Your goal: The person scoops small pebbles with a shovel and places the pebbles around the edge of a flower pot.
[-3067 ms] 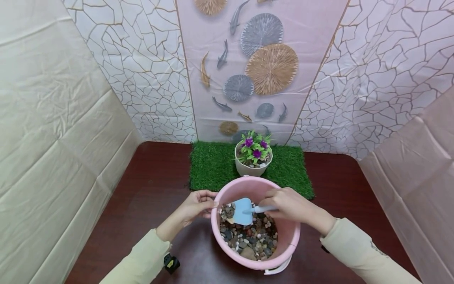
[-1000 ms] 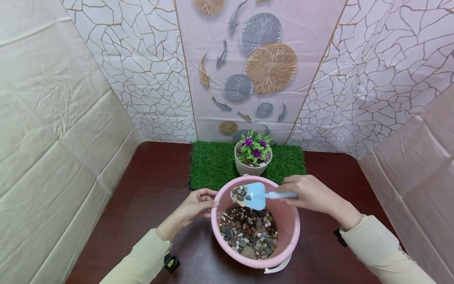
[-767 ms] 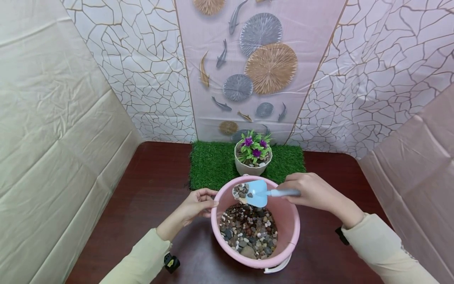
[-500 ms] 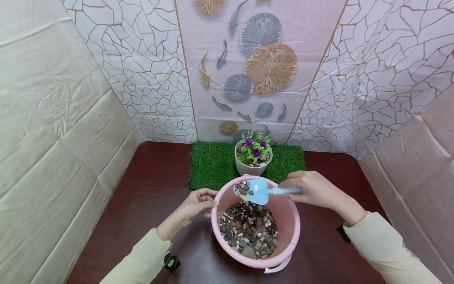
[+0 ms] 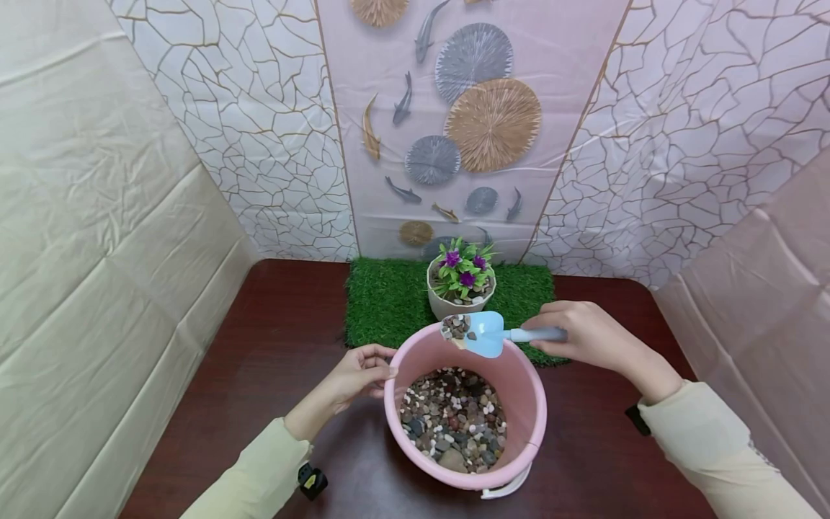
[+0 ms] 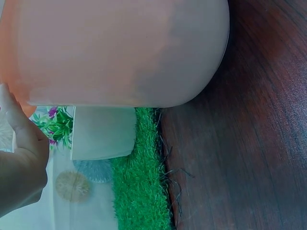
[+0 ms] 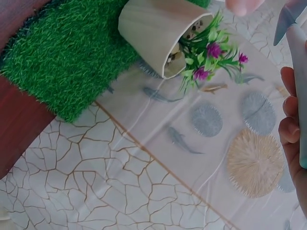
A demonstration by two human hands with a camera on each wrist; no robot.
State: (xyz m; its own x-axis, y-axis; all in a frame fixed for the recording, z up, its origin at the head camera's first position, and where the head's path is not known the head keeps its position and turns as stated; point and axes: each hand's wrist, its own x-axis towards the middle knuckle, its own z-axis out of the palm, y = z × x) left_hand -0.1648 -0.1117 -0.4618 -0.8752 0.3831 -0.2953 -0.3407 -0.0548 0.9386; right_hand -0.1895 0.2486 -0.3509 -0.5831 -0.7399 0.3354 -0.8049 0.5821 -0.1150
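Ten o'clock on the rim of the pink bucket [image 5: 392, 404] is where the left hand [image 5: 355, 375] pinches it. Inside lies a layer of bucket pebbles [image 5: 454, 425], grey, brown and white. At twelve o'clock, just beyond the bucket on a green mat [image 5: 382, 303], stands the pot [image 5: 439, 307], with purple flowers [image 5: 467, 280] and some stones inside. Above the bucket's far rim hangs the blue shovel [image 5: 489, 335], a small heap of stones [image 5: 457, 327] toward its tip. Its long axis runs three to nine o'clock, blade toward nine, pot at twelve from the blade. The right hand [image 5: 583, 335], nearer, grips its handle at three.
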